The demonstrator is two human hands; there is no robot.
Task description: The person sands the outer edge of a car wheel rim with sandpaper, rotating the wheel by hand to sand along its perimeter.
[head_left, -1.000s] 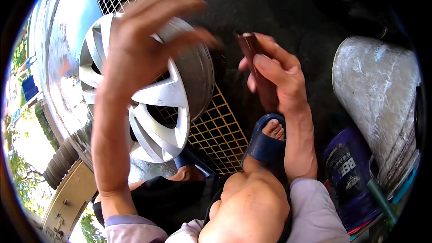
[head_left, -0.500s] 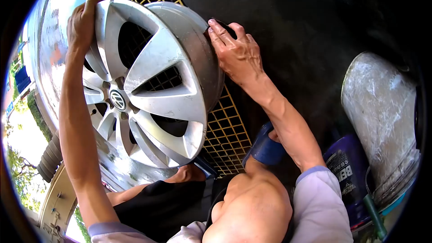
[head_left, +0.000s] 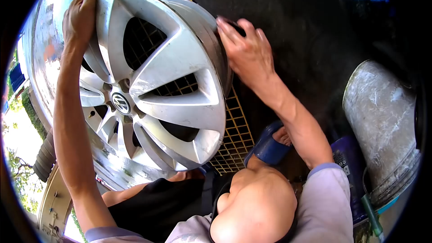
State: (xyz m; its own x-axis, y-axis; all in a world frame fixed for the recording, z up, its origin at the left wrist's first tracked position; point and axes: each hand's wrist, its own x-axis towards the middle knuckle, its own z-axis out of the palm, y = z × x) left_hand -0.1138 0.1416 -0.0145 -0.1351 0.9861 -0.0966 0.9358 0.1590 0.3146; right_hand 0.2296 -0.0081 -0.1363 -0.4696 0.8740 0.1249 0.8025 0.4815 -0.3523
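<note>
A silver alloy wheel point(head_left: 175, 67) with a round emblem at its hub stands tilted in front of me. My left hand point(head_left: 81, 20) is wrapped over the wheel's upper left rim. At the barrel's upper right side, my right hand point(head_left: 246, 47) presses a dark reddish-brown strip point(head_left: 234, 25), mostly hidden under its fingers, against the metal.
Yellow grating point(head_left: 234, 130) lies beneath and behind the wheel. A shiny metal surface point(head_left: 45, 54) is at the left, with a ribbed hose point(head_left: 45, 157) below. At the right are a scuffed grey bucket point(head_left: 382, 112), a purple container point(head_left: 348, 162) and a green handle point(head_left: 372, 216).
My left hand has gone from mid-air to the rim. The right hand has carried the strip to the barrel. The wheel has come closer and shifted right in view.
</note>
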